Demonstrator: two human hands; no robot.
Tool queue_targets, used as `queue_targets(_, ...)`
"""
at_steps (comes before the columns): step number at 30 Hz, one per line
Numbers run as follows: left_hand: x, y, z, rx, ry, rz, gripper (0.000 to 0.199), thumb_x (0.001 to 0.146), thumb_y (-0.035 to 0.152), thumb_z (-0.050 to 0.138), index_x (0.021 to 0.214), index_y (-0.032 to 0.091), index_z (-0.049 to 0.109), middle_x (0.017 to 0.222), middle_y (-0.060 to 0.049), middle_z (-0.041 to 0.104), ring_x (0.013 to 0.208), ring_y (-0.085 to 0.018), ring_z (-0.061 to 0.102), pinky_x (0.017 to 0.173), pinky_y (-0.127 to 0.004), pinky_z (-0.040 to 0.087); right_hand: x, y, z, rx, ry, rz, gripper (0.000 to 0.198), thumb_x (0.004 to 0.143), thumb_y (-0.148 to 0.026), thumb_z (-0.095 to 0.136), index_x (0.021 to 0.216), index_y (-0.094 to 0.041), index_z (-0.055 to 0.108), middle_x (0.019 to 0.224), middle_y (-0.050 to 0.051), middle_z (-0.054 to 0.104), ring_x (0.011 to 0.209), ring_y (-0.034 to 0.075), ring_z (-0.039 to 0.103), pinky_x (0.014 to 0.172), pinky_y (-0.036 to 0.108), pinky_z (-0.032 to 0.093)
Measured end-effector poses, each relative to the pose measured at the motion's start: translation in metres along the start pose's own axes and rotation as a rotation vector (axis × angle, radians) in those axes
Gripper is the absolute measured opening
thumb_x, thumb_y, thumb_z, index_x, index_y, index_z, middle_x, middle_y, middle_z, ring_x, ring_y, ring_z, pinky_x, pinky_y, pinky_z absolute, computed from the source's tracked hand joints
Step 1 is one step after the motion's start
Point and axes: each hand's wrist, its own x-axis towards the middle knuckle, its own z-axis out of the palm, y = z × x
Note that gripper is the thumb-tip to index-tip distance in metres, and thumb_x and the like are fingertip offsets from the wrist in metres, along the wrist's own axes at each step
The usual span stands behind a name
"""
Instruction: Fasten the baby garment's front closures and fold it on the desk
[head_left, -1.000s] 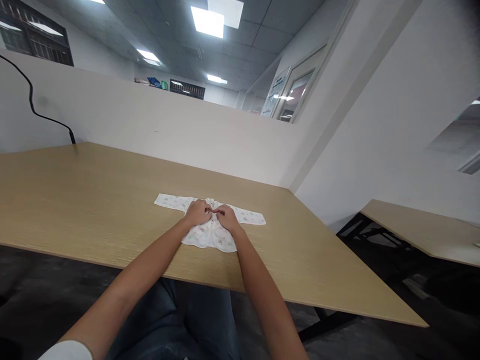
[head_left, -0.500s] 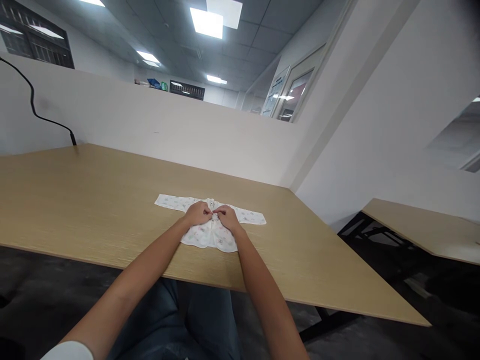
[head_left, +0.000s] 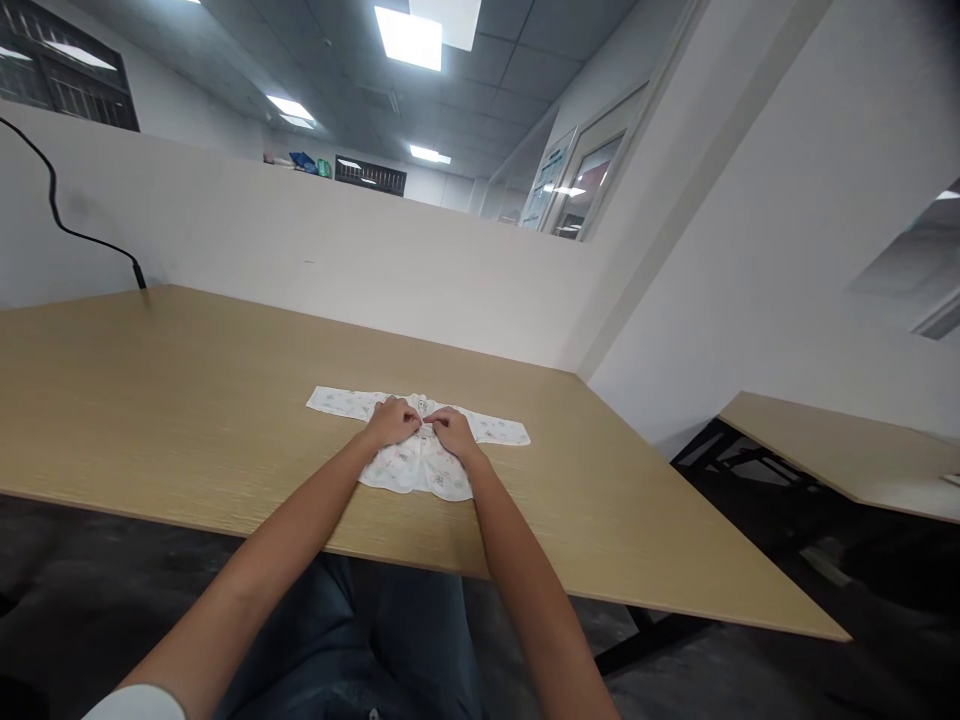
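Note:
A small white baby shirt (head_left: 416,473) with a scattered print lies spread on the wooden table (head_left: 225,400), both sleeves stretched out sideways and its neck toward the far side. My left hand (head_left: 393,422) pinches the cloth at the middle of the front, just below the neckline. From the other side my right hand (head_left: 451,430) pinches the front at the same spot, its fingertips almost meeting those of the left. What lies between the fingertips is too small to make out, and the hands cover part of the chest.
A white partition (head_left: 360,260) rises behind the table, with a white wall at the right. A black cable (head_left: 90,238) comes down to the table's far left corner. Another table (head_left: 840,445) stands beyond the right edge. My legs are under the near edge.
Both hands stay at the shirt's front with only slight finger movement. The whole view has shifted a little; the shirt lies as before.

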Motion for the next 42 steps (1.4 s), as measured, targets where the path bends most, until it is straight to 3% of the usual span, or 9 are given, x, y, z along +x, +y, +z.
queue_targets(5,-0.0001,-0.0009,0.0019,0.016,-0.018,-0.029,0.023,0.084,0.032,0.057,0.092,0.032,0.079,0.103,-0.004,0.072,0.111,-0.029,0.056,0.099,-0.045,0.039,-0.0008,-0.0011,0.0002,-0.008,0.009,-0.010,0.033,0.076,-0.007,0.051,0.086,-0.021,0.079,0.096,0.005,0.075,0.094,0.019,0.066,0.092,0.031,0.049)
queue_targets(12,0.0021,-0.0027,0.0023,0.024,-0.031,-0.053,0.022,0.081,0.031,0.058,0.093,0.028,0.076,0.099,-0.005,0.070,0.106,-0.027,0.058,0.094,-0.040,0.041,-0.0003,0.0008,0.0022,-0.003,0.020,-0.032,0.039,0.076,-0.006,0.049,0.102,-0.019,0.076,0.106,0.006,0.074,0.100,0.019,0.065,0.099,0.034,0.047)
queue_targets(20,0.0020,-0.0031,0.0035,0.035,-0.030,-0.051,0.022,0.080,0.031,0.059,0.094,0.029,0.075,0.098,-0.004,0.069,0.107,-0.027,0.057,0.093,-0.039,0.041,-0.0008,-0.0001,0.0022,-0.033,0.002,-0.060,0.036,0.078,-0.006,0.047,0.092,-0.022,0.076,0.101,0.003,0.074,0.100,0.019,0.063,0.101,0.035,0.044)
queue_targets(33,0.0016,-0.0027,0.0054,0.018,-0.006,-0.059,0.025,0.083,0.031,0.057,0.095,0.034,0.078,0.102,-0.004,0.071,0.111,-0.028,0.057,0.097,-0.043,0.040,-0.0001,0.0039,0.0036,-0.076,0.000,-0.050,0.036,0.080,-0.007,0.049,0.095,-0.023,0.077,0.101,0.003,0.073,0.100,0.019,0.063,0.100,0.034,0.044)
queue_targets(42,0.0002,0.0032,-0.0012,-0.041,-0.033,-0.078,0.027,0.081,0.031,0.059,0.096,0.032,0.082,0.102,-0.001,0.077,0.106,-0.025,0.063,0.092,-0.035,0.046,0.0003,0.0020,0.0041,-0.080,0.002,-0.043,0.034,0.080,-0.008,0.051,0.095,-0.021,0.078,0.102,0.005,0.074,0.102,0.020,0.063,0.101,0.036,0.044)
